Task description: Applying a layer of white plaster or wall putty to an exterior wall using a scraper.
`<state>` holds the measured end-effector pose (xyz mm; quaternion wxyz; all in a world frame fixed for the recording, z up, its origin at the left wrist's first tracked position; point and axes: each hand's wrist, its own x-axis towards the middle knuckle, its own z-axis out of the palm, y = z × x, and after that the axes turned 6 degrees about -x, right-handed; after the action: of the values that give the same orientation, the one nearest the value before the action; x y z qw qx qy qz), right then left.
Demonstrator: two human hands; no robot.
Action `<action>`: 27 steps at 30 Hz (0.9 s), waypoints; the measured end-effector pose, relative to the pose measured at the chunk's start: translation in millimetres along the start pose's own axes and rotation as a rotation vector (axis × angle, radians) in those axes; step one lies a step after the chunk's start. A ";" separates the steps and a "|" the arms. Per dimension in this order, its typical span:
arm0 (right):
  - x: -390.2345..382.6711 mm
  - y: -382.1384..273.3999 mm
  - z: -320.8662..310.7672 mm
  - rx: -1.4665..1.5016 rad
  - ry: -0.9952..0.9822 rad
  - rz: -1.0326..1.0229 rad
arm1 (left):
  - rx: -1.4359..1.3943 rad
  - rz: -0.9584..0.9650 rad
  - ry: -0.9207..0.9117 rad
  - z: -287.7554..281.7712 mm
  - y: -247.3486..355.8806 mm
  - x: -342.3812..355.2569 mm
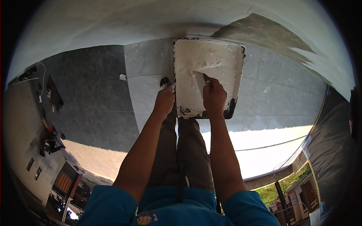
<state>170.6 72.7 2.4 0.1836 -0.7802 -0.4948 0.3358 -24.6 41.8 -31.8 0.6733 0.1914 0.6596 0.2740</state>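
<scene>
A black-rimmed rectangular tray (pixel 243 62) lies in front of my legs, spread with off-white wall putty (pixel 209 56). My right hand (pixel 215 95) is closed around a putty knife (pixel 198 81), its pale blade lying at the putty near the tray's middle. Smooth swept marks run through the putty beside the blade. My left hand (pixel 164 101) is closed at the tray's left edge. A small whitish piece shows by its fingers, but I cannot tell whether that is a second tool or the rim.
Ahead rises a pale wall (pixel 151 22) with a darker grey patch (pixel 260 32). A small dark object (pixel 164 82) sits left of the tray. Grey sheeting (pixel 147 60) covers the floor, with a white scrap (pixel 123 77) on it. Dark draped sheeting (pixel 335 147) hangs at the right.
</scene>
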 end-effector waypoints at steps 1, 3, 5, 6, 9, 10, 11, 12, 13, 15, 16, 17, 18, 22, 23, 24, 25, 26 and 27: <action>2.6 -0.7 2.9 -0.167 -0.033 -0.062 | 0.027 -0.016 -0.005 -3.4 0.9 1.2; 2.3 1.1 0.9 -0.126 -0.009 -0.058 | 0.055 -0.031 -0.011 -4.5 1.3 4.3; -1.5 -19.4 -9.9 0.147 0.033 0.080 | 0.080 0.048 0.032 -12.8 -4.9 3.6; -3.6 -31.1 -15.8 0.194 0.045 0.096 | 0.081 0.045 0.040 -16.8 -6.2 1.3; 3.3 14.7 4.6 -0.095 -0.007 0.003 | 0.069 0.022 -0.021 -4.2 -0.3 1.5; 4.3 11.6 6.0 -0.120 -0.028 0.035 | 0.132 0.002 -0.007 -12.5 -5.4 2.3; 5.0 0.1 2.5 -0.114 -0.029 0.030 | 0.193 -0.019 0.004 -16.9 -5.5 3.4; 4.7 -11.6 -1.5 0.012 0.012 0.053 | 0.195 -0.015 0.010 -18.5 -6.0 5.8; 2.3 -20.6 -8.9 0.130 0.054 0.083 | 0.123 0.009 0.008 -11.8 -4.4 2.8; 1.5 -18.0 -0.4 0.179 0.058 0.081 | 0.049 0.028 0.004 -6.0 1.1 -3.2; 2.4 -3.1 8.8 0.047 0.034 0.007 | 0.067 0.004 0.002 2.2 8.4 -5.2; 4.0 -1.7 13.9 -0.076 0.000 -0.072 | 0.088 -0.017 0.015 2.7 11.1 -4.7; 4.1 3.1 12.2 -0.025 -0.042 -0.028 | 0.088 -0.015 0.011 2.1 8.2 -2.6; 1.8 -20.2 6.0 0.095 -0.004 0.069 | 0.121 -0.032 0.030 -11.7 -3.9 1.7; 2.5 -18.3 8.3 0.032 -0.034 0.020 | 0.060 -0.019 0.032 -7.9 -2.5 0.7; 3.0 -15.9 11.3 -0.031 -0.064 -0.028 | 0.058 -0.020 0.027 -5.9 -0.5 -0.5; 3.5 -15.8 17.6 -0.043 -0.071 -0.068 | 0.096 -0.043 0.021 -6.1 1.6 0.3; 4.5 -11.7 16.5 -0.042 -0.092 -0.052 | 0.134 -0.066 0.015 -5.6 3.4 1.1; 5.2 -7.3 14.6 -0.042 -0.114 -0.037 | 0.132 -0.064 0.013 -2.4 4.1 1.3</action>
<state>157.0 79.9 -5.2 0.1450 -0.7540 -0.5259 0.3659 -27.5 45.6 -30.4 0.6634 0.2125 0.6862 0.2094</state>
